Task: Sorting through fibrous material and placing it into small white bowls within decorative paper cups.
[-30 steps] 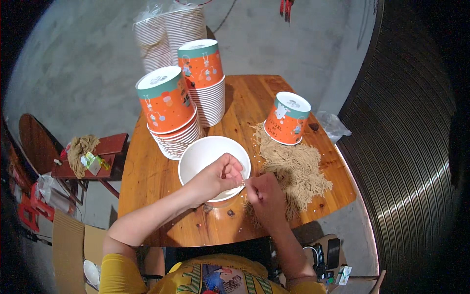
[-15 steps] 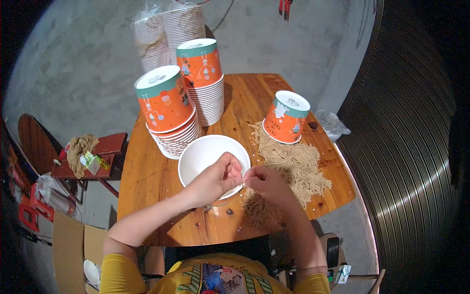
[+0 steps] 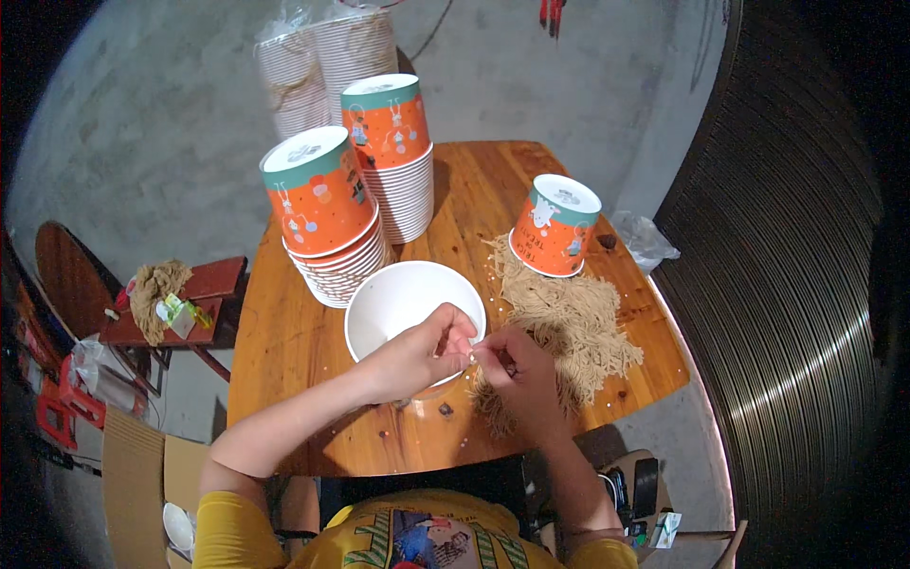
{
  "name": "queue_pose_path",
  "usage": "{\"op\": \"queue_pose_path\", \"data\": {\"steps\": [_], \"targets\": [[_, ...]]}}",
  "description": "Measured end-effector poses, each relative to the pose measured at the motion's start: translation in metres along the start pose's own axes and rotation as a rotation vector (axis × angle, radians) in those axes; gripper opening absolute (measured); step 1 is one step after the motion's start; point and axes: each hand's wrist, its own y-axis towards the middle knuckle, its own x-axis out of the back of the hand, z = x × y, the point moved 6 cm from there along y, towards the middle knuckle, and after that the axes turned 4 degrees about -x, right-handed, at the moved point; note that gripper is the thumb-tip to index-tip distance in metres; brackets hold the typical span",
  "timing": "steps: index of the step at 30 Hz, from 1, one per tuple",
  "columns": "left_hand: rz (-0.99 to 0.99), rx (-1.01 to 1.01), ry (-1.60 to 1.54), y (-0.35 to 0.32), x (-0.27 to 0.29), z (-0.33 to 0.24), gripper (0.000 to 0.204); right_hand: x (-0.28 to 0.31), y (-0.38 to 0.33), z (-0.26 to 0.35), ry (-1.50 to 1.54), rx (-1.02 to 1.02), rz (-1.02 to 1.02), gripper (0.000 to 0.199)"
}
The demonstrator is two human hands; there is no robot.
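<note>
My left hand and my right hand meet over the right side of a round white paper tub, its mouth facing up. Both pinch at one spot, where a tiny whitish bit shows between the fingertips; its kind is too small to tell. Just right of the tub, partly under my right hand, lies a loose pile of tan cords. On the far end of that pile an orange and green printed paper tub stands upside down. Small white specks are scattered on the wooden table around the pile.
Two stacks of upturned paper tubs, a nearer stack and a farther stack, stand at the table's far left. Wrapped stacks rise behind them. A red bench is at left, a cardboard box lower left, a ribbed shutter at right.
My right hand has turned slightly and its forearm has shifted left. The fingertips of both hands stay together at nearly the same spot.
</note>
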Motion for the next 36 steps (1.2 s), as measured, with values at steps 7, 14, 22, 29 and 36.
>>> {"op": "queue_pose_path", "data": {"steps": [7,14,22,29,36], "targets": [[0.049,0.022,0.235,-0.003,0.001,-0.001,0.018,-0.002,-0.003,-0.003,0.03,-0.005,-0.054,0.018],[-0.01,-0.061,0.401,-0.006,0.004,-0.003,0.012,-0.001,-0.004,0.008,-0.031,0.064,-0.077,0.015],[-0.041,-0.06,0.385,-0.007,0.006,-0.001,0.012,0.001,-0.009,0.01,-0.062,0.179,-0.085,0.013],[0.025,0.059,0.1,-0.005,0.004,0.008,0.009,0.0,-0.015,0.01,-0.014,0.2,-0.125,0.008],[0.053,-0.005,0.14,-0.008,0.004,-0.008,0.007,-0.001,-0.014,0.0,0.075,0.156,-0.102,0.006]]}}
